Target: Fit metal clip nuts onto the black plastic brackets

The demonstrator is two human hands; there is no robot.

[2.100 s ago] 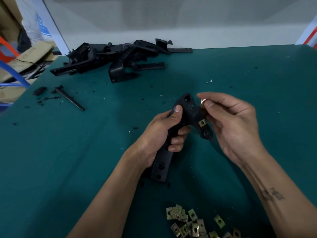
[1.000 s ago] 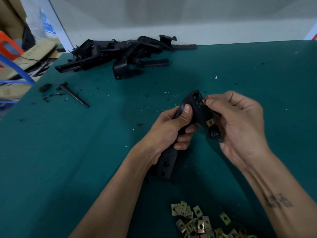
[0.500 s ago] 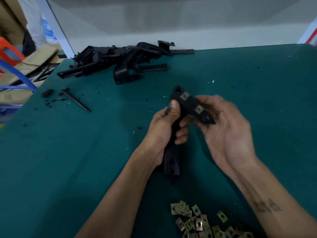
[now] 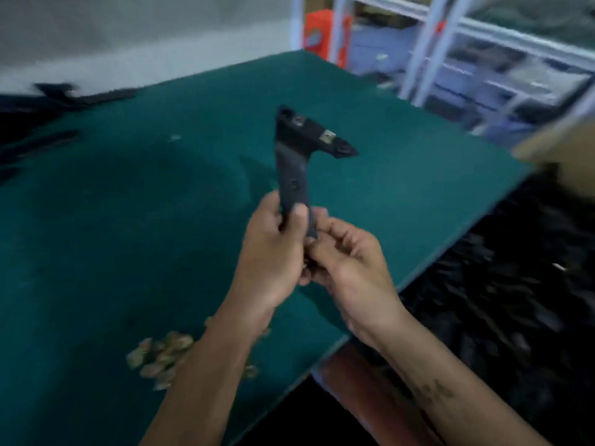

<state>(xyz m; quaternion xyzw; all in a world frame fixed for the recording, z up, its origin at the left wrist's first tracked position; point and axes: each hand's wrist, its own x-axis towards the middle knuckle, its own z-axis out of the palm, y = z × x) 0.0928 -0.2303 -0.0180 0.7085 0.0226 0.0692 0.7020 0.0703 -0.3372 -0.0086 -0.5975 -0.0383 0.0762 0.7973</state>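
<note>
Bracket pile: a dark, blurred heap of black plastic brackets (image 4: 48,101) lies at the far left edge of the green-covered table (image 4: 128,220), well apart from the hands.
Loose clip nuts: a small heap of brass-coloured metal clip nuts (image 4: 161,355) sits on the table near its front edge, just left of the left forearm; motion blur hides their details.
Left hand: the left hand (image 4: 273,252) is clenched around the lower end of the bracket's stem, thumb laid across the front face.
Bracket in hand: one black plastic bracket (image 4: 294,162) is held upright above the table, stem down and wide head up, its point aimed to the right.
Fitted nuts: two metal clip nuts show on the head, one near the top corner (image 4: 297,121) and one further right along the sloped edge (image 4: 328,135); both look seated.
Right hand: the right hand (image 4: 351,265) touches the left and pinches the same lower end of the stem from the right side.
Right of the table: a dark mass of black parts (image 4: 499,284), too blurred to name, lies below the table edge, with pale shelving (image 4: 450,43) behind.
Step in hand: judged as this bracket being finished and inspected or passed over.
Next move: probably set this piece aside, perhaps toward the right, then fetch a bare bracket from the pile and a nut from the heap.
</note>
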